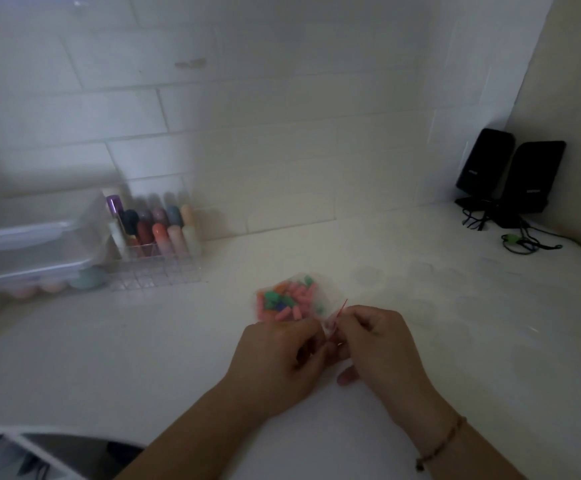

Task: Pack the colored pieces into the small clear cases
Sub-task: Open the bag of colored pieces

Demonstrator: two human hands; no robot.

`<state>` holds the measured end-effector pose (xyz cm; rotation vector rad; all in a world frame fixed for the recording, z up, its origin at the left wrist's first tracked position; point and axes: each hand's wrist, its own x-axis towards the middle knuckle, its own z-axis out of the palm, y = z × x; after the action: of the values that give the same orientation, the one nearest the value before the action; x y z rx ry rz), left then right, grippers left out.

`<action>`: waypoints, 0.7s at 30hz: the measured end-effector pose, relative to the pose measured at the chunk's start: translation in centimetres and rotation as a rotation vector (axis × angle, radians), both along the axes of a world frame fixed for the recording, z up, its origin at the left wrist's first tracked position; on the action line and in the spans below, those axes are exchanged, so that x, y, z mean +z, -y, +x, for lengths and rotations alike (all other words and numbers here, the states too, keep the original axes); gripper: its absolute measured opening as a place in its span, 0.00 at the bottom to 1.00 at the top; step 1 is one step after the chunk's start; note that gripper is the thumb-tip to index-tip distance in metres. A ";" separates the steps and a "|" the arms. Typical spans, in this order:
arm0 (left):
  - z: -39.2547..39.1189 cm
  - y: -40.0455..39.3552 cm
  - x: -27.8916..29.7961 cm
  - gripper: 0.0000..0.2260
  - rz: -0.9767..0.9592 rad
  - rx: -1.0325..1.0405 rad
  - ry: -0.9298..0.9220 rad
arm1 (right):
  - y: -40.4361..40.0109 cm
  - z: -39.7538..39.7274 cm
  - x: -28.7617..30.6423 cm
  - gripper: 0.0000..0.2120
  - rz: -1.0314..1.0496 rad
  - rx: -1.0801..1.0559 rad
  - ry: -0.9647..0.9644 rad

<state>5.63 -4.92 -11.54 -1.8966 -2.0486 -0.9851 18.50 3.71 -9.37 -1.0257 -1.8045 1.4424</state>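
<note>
Head view: left hand [279, 348] and right hand [374, 336] both pinch the red-striped mouth of a small clear bag [291, 299] of colored pieces [282, 298] lying on the white table [178, 341], fingers curled on the plastic, likely to pull it open. Faint round clear cases [420, 271] sit to the right, apparently unfilled; blur hides detail.

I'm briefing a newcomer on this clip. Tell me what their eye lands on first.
First the clear bag of colored pieces at table center, pinched at its near edge by the left hand and the right hand. Next the rack of colored tubes at the wall, far left, and the two black speakers in the far right corner.
</note>
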 end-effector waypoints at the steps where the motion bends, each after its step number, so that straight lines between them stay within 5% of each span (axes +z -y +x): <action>1: 0.0 0.0 0.0 0.11 0.003 -0.006 -0.007 | 0.0 0.1 0.1 0.12 -0.018 0.006 -0.006; 14: -0.2 0.1 0.0 0.09 0.045 0.048 0.030 | 0.7 0.3 1.1 0.14 -0.140 0.110 -0.066; 21: -0.5 0.1 -0.1 0.10 0.041 0.026 0.089 | 0.6 0.4 0.7 0.12 0.009 0.099 -0.026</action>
<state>5.17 -5.01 -11.63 -1.8332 -2.0789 -1.1152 18.94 3.06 -8.64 -0.9203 -1.8639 1.4982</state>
